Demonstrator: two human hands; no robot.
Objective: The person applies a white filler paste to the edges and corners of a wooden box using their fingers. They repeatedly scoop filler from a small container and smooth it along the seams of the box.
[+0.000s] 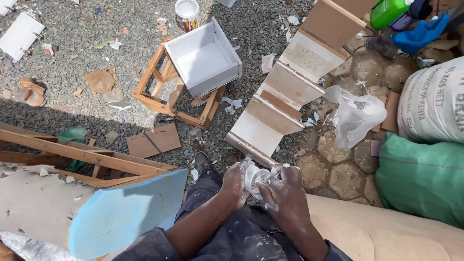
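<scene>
Crumpled white rag (254, 178) gripped between both paint-smeared hands, left (233, 185) and right (286, 189).

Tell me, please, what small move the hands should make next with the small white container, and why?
Probably keep the left hand steady and twist with the right hand. Both hands already close around the small white container, held over the lap, and whether its top is open is hidden by the fingers.
</scene>
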